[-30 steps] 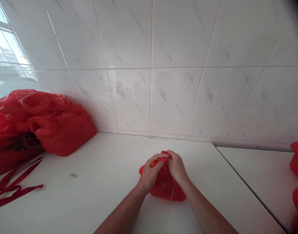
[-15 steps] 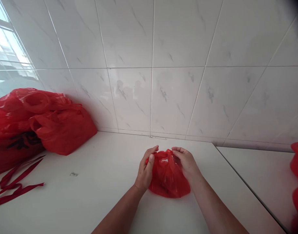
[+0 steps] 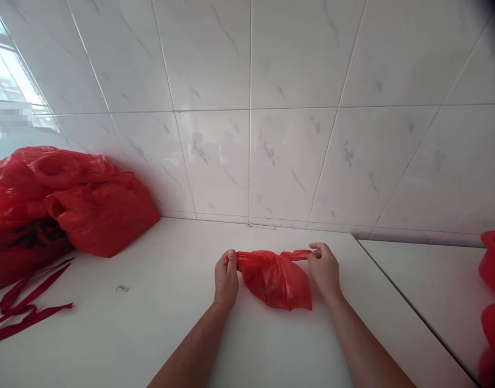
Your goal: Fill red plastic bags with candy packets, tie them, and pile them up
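A small red plastic bag [image 3: 277,283] is stretched between my two hands over the white tabletop [image 3: 178,323]. My left hand [image 3: 226,277] is closed round the bunched handle on its left side, thumb on top. On the other side, my right hand [image 3: 324,267] pinches the right handle, which runs as a twisted strip from the bag's top. The bag's neck is gathered, and its lower part hangs puffed out towards me. What lies inside shows only as faint dark shapes through the thin plastic.
Large red plastic bags [image 3: 105,215], one with black print, lean against the tiled wall [image 3: 207,161] at left. Dark red straps [image 3: 33,312] lie in front of them. Red objects [image 3: 494,264] stand at the right edge, beyond a gap between tabletops.
My hands have moved apart, drawing the bag's handles out sideways. The bag's top has gone from loose and looped to gathered tight.
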